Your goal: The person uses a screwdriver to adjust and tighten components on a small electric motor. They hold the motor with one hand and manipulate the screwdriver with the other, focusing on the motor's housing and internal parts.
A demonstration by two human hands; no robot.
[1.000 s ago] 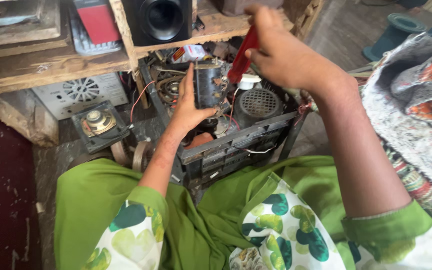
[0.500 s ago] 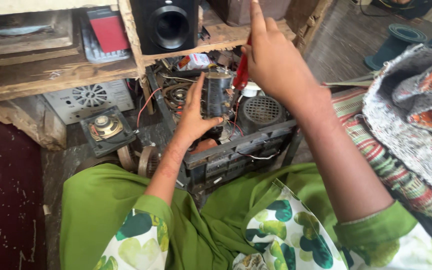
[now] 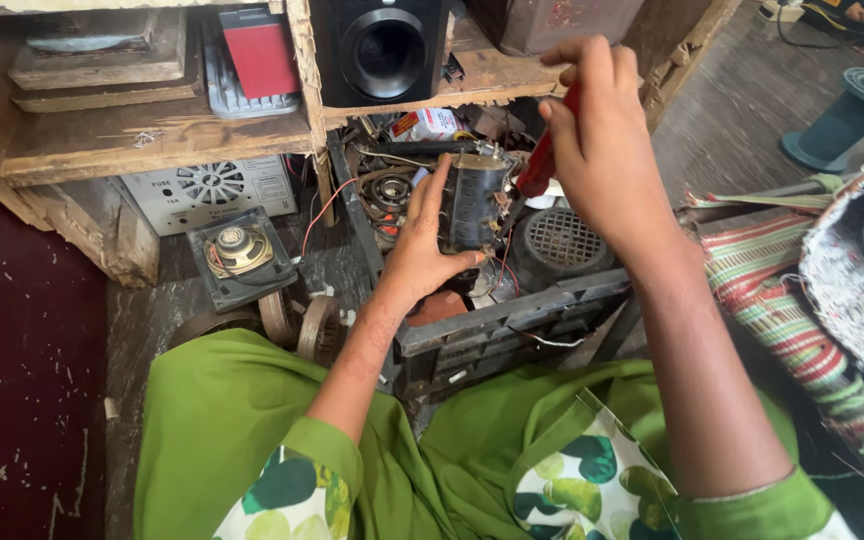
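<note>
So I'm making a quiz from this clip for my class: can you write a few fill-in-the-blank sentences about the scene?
1. The left hand grips a dark ____ part.
2. The right hand holds a tool with a ____ handle.
3. The black speaker stands on a ____ shelf.

Missing words: cylindrical; red; wooden

A rough wooden shelf (image 3: pixel 152 135) spans the upper left of the frame, carrying a grey ribbed box (image 3: pixel 227 85) with a red flat case (image 3: pixel 260 50) on it, and a black loudspeaker (image 3: pixel 382 45) at top centre. On the dark floor (image 3: pixel 142 320) below lie a square bare speaker driver (image 3: pixel 237 255) and a black plastic crate (image 3: pixel 512 320)
</note>
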